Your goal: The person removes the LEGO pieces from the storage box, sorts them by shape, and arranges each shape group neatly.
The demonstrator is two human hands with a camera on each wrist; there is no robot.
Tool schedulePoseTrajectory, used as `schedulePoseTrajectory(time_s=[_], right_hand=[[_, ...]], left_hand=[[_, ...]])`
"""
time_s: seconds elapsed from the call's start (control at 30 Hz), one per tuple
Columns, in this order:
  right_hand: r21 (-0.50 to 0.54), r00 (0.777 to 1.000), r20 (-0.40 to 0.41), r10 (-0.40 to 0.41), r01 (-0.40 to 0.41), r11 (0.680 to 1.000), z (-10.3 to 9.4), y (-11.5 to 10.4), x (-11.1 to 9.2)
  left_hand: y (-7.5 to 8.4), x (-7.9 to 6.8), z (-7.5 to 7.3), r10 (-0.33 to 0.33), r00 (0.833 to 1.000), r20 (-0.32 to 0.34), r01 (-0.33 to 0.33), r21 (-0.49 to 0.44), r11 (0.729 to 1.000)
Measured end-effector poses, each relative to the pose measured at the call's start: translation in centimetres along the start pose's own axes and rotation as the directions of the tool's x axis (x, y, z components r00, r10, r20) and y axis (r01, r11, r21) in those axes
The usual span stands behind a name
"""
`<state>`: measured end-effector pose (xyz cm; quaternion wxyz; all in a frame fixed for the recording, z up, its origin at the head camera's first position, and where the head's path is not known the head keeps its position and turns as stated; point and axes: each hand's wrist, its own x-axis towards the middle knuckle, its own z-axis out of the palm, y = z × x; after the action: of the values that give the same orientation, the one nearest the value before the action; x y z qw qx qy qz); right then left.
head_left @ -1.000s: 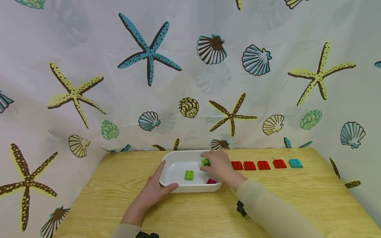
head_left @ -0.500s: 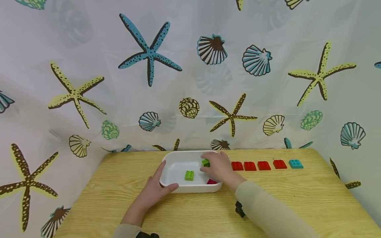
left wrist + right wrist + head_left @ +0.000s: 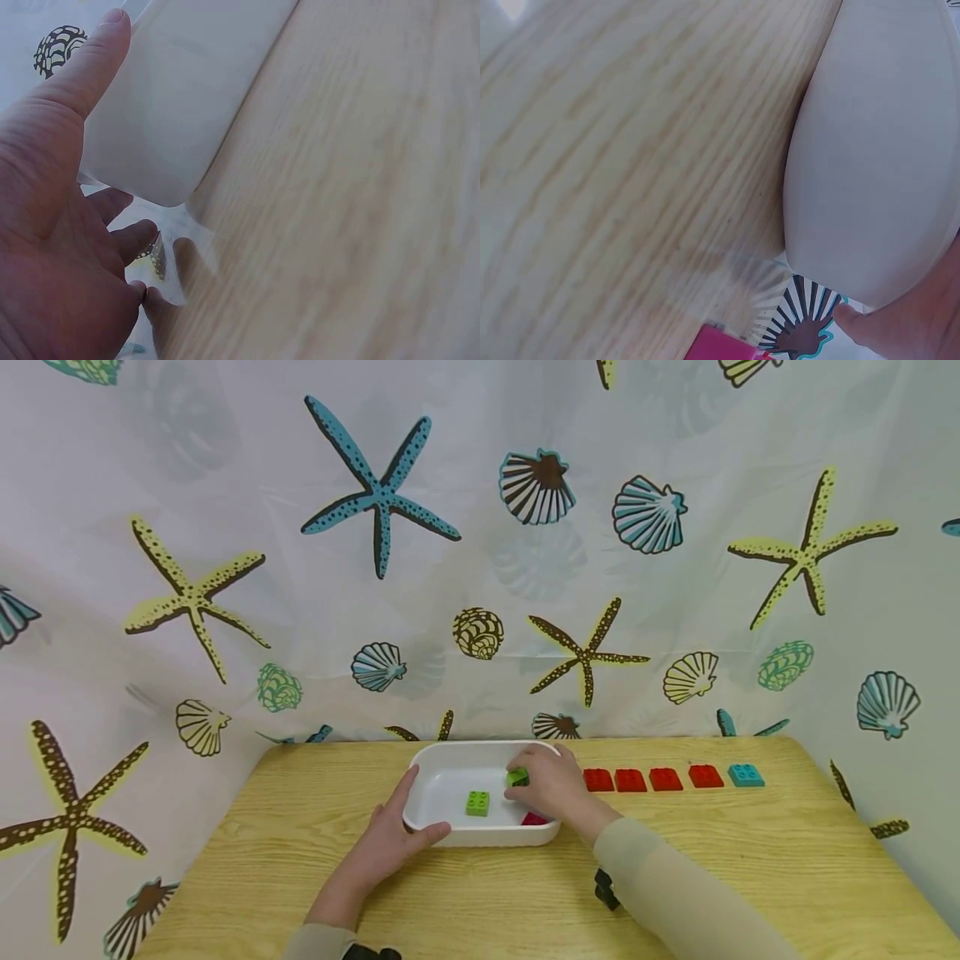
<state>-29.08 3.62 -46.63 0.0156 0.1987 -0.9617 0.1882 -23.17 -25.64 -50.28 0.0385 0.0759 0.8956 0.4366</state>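
Observation:
A white tray (image 3: 450,837) stands near the back of the wooden table. My left hand (image 3: 385,843) holds its left end, with the thumb along the front wall and the other fingers round the side. Inside, my right hand (image 3: 551,783) pinches a green toy brick (image 3: 517,777) near the right end; the hand covers part of it. A second green brick (image 3: 477,803) lies in the middle of the tray. Below my right hand a dark red brick (image 3: 533,819) shows partly in the front right corner. In the right wrist view, the tray's outer wall (image 3: 870,150) hides the pinching fingertips.
Several red bricks (image 3: 665,779) stand in a row to the right of the tray, with a blue brick (image 3: 746,775) at the far right end. Behind the table (image 3: 495,902) hangs a white curtain (image 3: 465,560) printed with starfish and shells.
The green brick between my right fingers has lowered and turned slightly. My left hand and the tray keep their place.

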Motion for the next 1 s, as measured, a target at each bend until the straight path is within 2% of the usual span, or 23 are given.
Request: schedulePoseTrajectory(time_s=[0.3, 0.67, 1.0], right_hand=[[-0.014, 1.0, -0.012, -0.017, 0.017, 1.0, 0.35, 0.09, 0.0], [-0.101, 1.0, 0.012, 0.026, -0.025, 0.995, 0.58, -0.1, 0.05], [-0.089, 0.999, 0.004, 0.041, -0.04, 0.995, 0.77, -0.19, 0.21]], left_hand=[[0.02, -0.09, 0.01, 0.003, 1.0, -0.003, -0.003, 0.001, 1.0], [-0.05, -0.04, 0.01, 0.006, 1.0, -0.004, -0.006, 0.011, 1.0], [-0.15, -0.02, 0.01, 0.013, 1.0, -0.003, -0.013, 0.001, 1.0]])
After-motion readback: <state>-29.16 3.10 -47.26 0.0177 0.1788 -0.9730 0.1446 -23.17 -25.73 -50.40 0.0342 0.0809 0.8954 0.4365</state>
